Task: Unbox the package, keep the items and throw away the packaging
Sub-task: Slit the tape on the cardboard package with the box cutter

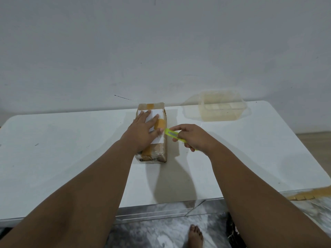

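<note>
I observe a plain pale grey-white painted wall (161, 42) filling the upper half of my view, carrying a short dark scratch mark (122, 97) low down and a few faint scuffs. Against it stands a glossy white rectangular table with rounded corners (62, 149). Below its front edge I see grey-and-white marbled floor tiles (161, 230). A strip of light brown wood-look flooring (313, 140) shows at the right. Lighting is soft and even, throwing dim shadows.

Both forearms are bare, unsleeved; one foot (196, 236) is unshod.
</note>
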